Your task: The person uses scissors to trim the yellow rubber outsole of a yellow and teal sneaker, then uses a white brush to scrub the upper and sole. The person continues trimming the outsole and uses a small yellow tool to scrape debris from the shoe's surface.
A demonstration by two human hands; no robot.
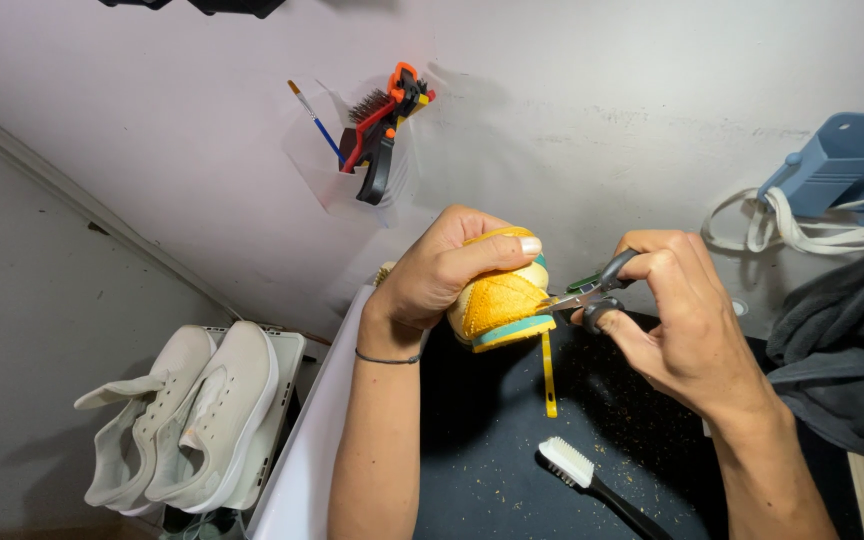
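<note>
Nearest, white-bristled black-handled brush (pixel 592 478) lies on dark work mat (pixel 492 450), below shoe. Above mat: left hand (pixel 432 275) clamped around yellow knit shoe with teal sole edge (pixel 502 300). Right hand (pixel 677 320), just right of shoe, closed on grey-handled scissors (pixel 592 290); blades point left, touching shoe. Yellow strip (pixel 549 375) hangs down from sole.
</note>
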